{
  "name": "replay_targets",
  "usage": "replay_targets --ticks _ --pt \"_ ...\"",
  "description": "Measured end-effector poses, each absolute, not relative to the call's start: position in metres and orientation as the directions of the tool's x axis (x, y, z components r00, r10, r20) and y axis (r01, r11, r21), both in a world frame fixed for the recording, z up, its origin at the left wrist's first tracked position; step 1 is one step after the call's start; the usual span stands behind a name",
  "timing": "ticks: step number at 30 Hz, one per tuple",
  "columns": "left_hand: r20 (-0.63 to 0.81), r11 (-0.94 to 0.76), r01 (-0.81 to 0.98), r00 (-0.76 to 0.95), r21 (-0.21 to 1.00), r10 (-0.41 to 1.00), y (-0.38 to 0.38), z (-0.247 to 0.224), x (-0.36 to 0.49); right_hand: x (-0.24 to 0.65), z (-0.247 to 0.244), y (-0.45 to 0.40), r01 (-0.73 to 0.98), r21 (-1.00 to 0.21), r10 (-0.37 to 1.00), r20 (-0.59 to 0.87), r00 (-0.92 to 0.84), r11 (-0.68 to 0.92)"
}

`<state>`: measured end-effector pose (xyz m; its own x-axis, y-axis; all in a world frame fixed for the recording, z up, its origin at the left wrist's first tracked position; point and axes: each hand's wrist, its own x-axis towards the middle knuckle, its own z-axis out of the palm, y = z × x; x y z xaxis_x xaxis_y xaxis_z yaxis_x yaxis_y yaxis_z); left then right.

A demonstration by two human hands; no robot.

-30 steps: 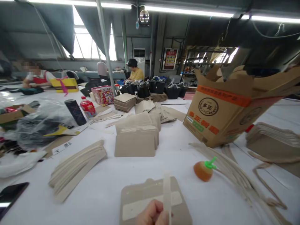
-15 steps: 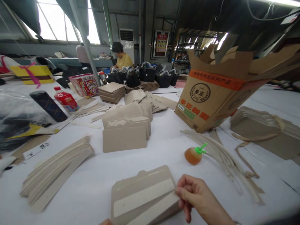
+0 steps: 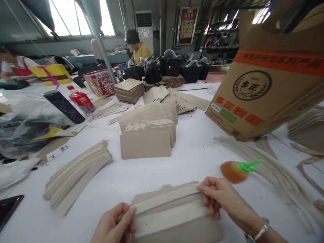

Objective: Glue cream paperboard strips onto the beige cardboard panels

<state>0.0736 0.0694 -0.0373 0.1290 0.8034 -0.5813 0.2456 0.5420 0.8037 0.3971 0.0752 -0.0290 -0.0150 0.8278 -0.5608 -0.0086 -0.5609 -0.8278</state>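
Between my two hands a pale cardboard strip (image 3: 167, 198) is stretched along the upper part of a beige cardboard panel (image 3: 182, 233). My left hand (image 3: 115, 222) pinches the strip's left end between thumb and finger. At the other end, my right hand (image 3: 215, 194) pinches it the same way. A second pale strip (image 3: 172, 219) lies across the panel just below the held one. The panel has rounded corners and a small tab on its top edge; its lower part runs out of view. Right of the panel lies a squeeze bottle (image 3: 234, 171) of amber liquid with a green nozzle.
A fanned stack of strips (image 3: 78, 172) lies left. Overlapping cut panels (image 3: 145, 145) sit ahead, with a large cardboard box (image 3: 250, 91) to the right. Long thin strips (image 3: 258, 165) lie below it. Black bags (image 3: 169, 65) and a person in yellow (image 3: 141, 50) are farther back.
The held strip has moved from the panel's lower part to its upper edge. My left hand has come into view, holding the strip's left end. The camera view has shifted.
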Motion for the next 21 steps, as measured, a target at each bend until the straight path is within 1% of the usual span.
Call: replay_targets --ticks 6,12,16,21 --pt "-0.599 0.564 0.265 0.068 0.782 0.798 0.07 -0.041 0.072 0.399 -0.035 0.076 0.097 -0.795 0.798 -0.602 0.001 -0.599" --pt "-0.591 0.558 0.31 0.014 0.769 0.807 0.073 -0.041 0.076 0.405 -0.049 0.073 0.146 -0.79 0.799 -0.601 0.006 -0.595" --pt "-0.586 0.559 0.309 -0.006 0.77 0.811 0.075 -0.043 0.078 0.407 -0.058 0.073 0.165 -0.789 0.804 -0.594 0.04 -0.591" --pt "-0.579 0.547 0.338 -0.006 0.766 0.815 0.073 -0.046 0.077 0.401 -0.054 0.073 0.172 -0.795 0.813 -0.575 0.09 -0.581"
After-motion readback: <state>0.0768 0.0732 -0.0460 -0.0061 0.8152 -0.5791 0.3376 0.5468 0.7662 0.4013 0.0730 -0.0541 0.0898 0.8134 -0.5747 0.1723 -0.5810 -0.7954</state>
